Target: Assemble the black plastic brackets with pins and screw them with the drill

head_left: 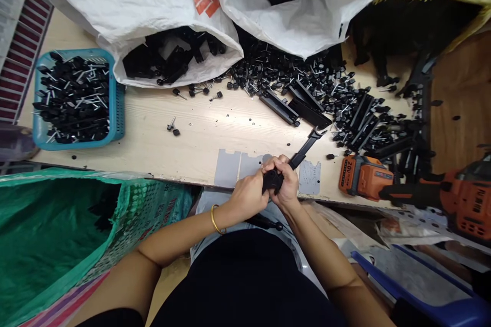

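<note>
Both my hands meet at the table's near edge around one long black plastic bar (305,149) that points up and to the right, ending in a forked tip. My left hand (249,195), with a gold bangle on the wrist, is closed on the bar's lower end. My right hand (287,180) wraps the same end from the right, fingers curled over a black knob-like piece (272,180). A black screw knob (268,224) lies on my lap below the hands.
A pile of black knob screws and bars (345,107) covers the table's right. A blue basket (117,107) of the same parts stands left. Two white sacks (153,5) lie open at the back. An orange cordless driver (441,191) lies right, a green sack (57,230) left.
</note>
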Available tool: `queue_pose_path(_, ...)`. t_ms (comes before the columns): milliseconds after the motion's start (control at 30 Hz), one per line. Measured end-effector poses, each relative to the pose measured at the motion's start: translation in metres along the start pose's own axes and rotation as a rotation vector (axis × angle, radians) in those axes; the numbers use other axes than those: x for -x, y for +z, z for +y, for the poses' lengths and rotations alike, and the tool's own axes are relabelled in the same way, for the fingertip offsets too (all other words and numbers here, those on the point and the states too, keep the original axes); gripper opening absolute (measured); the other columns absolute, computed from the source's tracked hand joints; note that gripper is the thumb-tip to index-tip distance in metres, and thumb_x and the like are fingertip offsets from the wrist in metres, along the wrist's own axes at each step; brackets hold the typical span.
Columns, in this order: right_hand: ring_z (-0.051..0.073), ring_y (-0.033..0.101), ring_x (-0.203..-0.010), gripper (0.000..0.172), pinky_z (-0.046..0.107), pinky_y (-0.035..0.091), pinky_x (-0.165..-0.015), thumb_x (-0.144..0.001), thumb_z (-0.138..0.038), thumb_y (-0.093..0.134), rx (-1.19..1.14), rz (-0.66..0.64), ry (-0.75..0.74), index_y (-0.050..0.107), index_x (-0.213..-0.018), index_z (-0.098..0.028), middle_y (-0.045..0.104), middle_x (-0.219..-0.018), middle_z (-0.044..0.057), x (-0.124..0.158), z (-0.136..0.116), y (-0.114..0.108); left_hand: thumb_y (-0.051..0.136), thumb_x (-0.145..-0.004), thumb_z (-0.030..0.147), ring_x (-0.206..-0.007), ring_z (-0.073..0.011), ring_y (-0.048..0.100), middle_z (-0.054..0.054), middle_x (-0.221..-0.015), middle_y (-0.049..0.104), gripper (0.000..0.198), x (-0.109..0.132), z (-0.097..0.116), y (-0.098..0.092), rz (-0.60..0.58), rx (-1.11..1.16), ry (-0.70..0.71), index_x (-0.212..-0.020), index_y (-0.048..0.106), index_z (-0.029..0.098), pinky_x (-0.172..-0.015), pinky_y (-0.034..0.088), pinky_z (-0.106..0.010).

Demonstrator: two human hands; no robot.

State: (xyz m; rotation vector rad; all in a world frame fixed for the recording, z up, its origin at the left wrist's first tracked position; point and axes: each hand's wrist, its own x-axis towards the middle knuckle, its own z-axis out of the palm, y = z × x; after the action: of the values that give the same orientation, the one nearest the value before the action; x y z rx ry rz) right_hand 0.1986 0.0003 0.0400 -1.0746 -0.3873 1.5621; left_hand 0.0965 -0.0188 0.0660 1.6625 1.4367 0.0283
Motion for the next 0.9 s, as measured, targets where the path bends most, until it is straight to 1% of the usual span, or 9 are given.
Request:
queue_pose_path(167,0.011,0.05,-0.053,0.03,0.03,0.051,-0.072,-0.072,-0.023,0.062,-0.005,-0.09,0.068,0.04,-0.052,-0.02,0.052,-0.05,-0.003,-0.006,-0.003,-0.005,0.052,-0.082,0.019,-0.087,-0.031,0.069,-0.014,-0.098,0.07,0.04,0.0,-0.003,-0.003,-0.02,-0.06,0.03,-0.121,0.047,0.011,-0.074,0.054,-0.038)
queue_pose_path(367,0.012,0.055,-0.057,0.031,0.03,0.052,-0.072,-0.07,-0.026,0.064,-0.017,-0.005,0.058,0.039,-0.053,-0.02,0.051,-0.049,-0.004,-0.006,0.002,-0.002,0.052,-0.083,0.02,-0.088,-0.0307,0.07,-0.014,-0.097,0.071,0.04,-0.002,-0.002,-0.006,-0.024,-0.098,0.003,-0.122,0.047,0.011,-0.076,0.054,-0.039)
queue_pose_path(533,0.012,0.054,-0.054,0.032,0.032,0.052,-0.073,-0.069,-0.028,0.065,-0.017,0.066,-0.007,0.038,-0.054,-0.021,0.054,-0.051,-0.004,-0.007,0.003,0.001,0.051,-0.085,0.022,-0.087,-0.0306,0.07,-0.014,-0.098,0.071,0.042,-0.004,0.001,-0.008,-0.023,-0.088,-0.014,-0.124,0.046,0.011,-0.075,0.054,-0.038)
queue_pose_path(633,0.011,0.053,-0.054,0.033,0.032,0.052,-0.073,-0.069,-0.029,0.065,0.007,0.077,-0.012,0.037,-0.055,-0.021,0.053,-0.052,-0.004,-0.008,0.005,0.002,0.051,-0.084,0.021,-0.089,-0.0303,0.069,-0.014,-0.101,0.07,0.043,-0.006,0.001,-0.007,-0.042,-0.098,0.005,-0.125,0.045,0.011,-0.075,0.053,-0.037)
queue_pose_path(700,0.012,0.053,-0.056,0.035,0.032,0.052,-0.072,-0.069,-0.032,0.065,0.036,0.1,-0.013,0.036,-0.055,-0.021,0.052,-0.052,-0.004,-0.008,0.007,-0.001,0.051,-0.084,0.02,-0.089,-0.0291,0.069,-0.013,-0.102,0.07,0.044,-0.011,-0.004,-0.01,-0.064,-0.111,0.05,-0.127,0.045,0.012,-0.074,0.053,-0.035)
queue_pose_path(800,0.015,0.057,-0.067,0.031,0.032,0.051,-0.071,-0.073,-0.041,0.065,0.199,0.123,-0.026,0.044,-0.061,-0.022,0.058,-0.065,-0.002,-0.008,0.003,-0.015,0.052,-0.083,0.02,-0.089,-0.0268,0.068,-0.01,-0.101,0.07,0.041,-0.028,-0.015,-0.024,-0.128,-0.163,0.176,-0.124,0.049,0.016,-0.071,0.052,-0.032)
queue_pose_path(833,0.016,0.058,-0.07,0.028,0.032,0.05,-0.07,-0.074,-0.045,0.065,0.306,0.094,-0.001,0.048,-0.065,-0.023,0.061,-0.07,-0.001,-0.008,-0.004,-0.022,0.053,-0.083,0.02,-0.09,-0.0262,0.068,-0.009,-0.101,0.07,0.038,-0.036,-0.019,-0.031,-0.143,-0.201,0.228,-0.121,0.052,0.017,-0.071,0.051,-0.031)
queue_pose_path(867,0.017,0.059,-0.072,0.027,0.031,0.049,-0.068,-0.074,-0.047,0.066,0.439,0.028,0.057,0.053,-0.07,-0.023,0.063,-0.074,0.0,-0.008,-0.013,-0.031,0.053,-0.083,0.02,-0.091,-0.0259,0.067,-0.008,-0.102,0.069,0.034,-0.044,-0.022,-0.039,-0.148,-0.253,0.275,-0.116,0.055,0.018,-0.071,0.05,-0.031)
queue_pose_path(900,0.017,0.059,-0.072,0.028,0.031,0.048,-0.067,-0.074,-0.049,0.066,0.583,-0.075,0.148,0.057,-0.074,-0.023,0.064,-0.076,0.0,-0.007,-0.025,-0.04,0.054,-0.083,0.02,-0.092,-0.0256,0.066,-0.008,-0.103,0.067,0.029,-0.053,-0.025,-0.046,-0.141,-0.318,0.313,-0.111,0.058,0.018,-0.072,0.05,-0.031)
